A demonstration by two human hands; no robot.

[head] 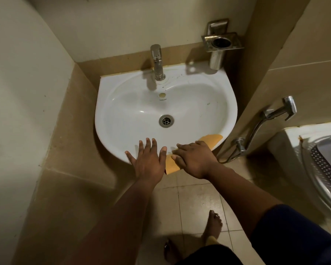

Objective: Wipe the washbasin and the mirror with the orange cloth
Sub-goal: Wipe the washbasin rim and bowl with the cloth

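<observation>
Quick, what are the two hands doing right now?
Left hand: open, fingers spread flat on the washbasin front rim.
Right hand: open, pressing the orange cloth flat onto the rim.

Left hand (148, 159) flat on the washbasin (122, 119) rim — right hand (192, 159) pressing the orange cloth (211, 139) there.

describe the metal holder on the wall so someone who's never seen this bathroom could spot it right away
Start at the white washbasin in the corner. Behind its far right edge, right of the tap, a steel holder is fixed to the wall. It stands apart by its square top plate with a round hole over a hanging tube.
</observation>
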